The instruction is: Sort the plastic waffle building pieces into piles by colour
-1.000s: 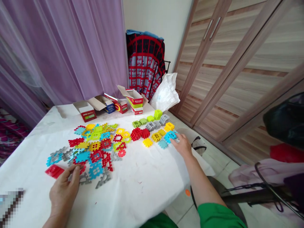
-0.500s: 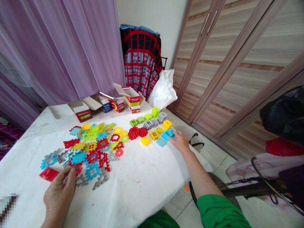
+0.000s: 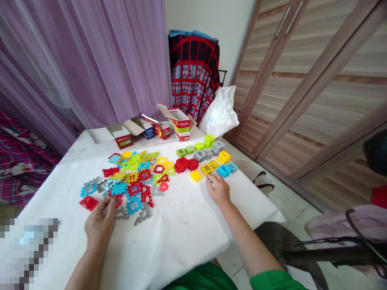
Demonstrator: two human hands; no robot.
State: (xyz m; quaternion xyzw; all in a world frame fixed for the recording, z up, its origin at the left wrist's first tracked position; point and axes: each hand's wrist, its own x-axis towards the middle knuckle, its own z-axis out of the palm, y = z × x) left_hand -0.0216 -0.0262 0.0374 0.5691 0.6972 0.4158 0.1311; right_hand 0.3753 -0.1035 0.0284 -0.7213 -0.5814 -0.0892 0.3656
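Observation:
My left hand (image 3: 100, 221) rests at the near edge of a loose pile of flat, notched plastic building tiles (image 3: 133, 204). Its fingers are curled with the thumb against them; whatever is between them is hidden. A red plastic piece (image 3: 88, 203) lies just left of these fingers, and a red tile shows behind the fingertips. My right hand (image 3: 219, 191) is above the cloth, beside a yellow tile (image 3: 196, 176) and a blue stack (image 3: 223, 170). Its fingers are bent in a pinch; a small pale bit shows at the tips, too small to name.
Colour-sorted stacks stand at the right: red (image 3: 181, 165), grey (image 3: 217, 147), green (image 3: 209, 141) and yellow (image 3: 224, 157). Opened cardboard boxes (image 3: 123, 141) line the back of the white-clothed table (image 3: 172, 241). A white plastic bag (image 3: 222, 112) sits behind the stacks.
My right hand has drawn back from the blue stack, leftward and nearer to me. The light blue tile in front of that stack no longer shows. My left hand stays by the pile; the view has turned left.

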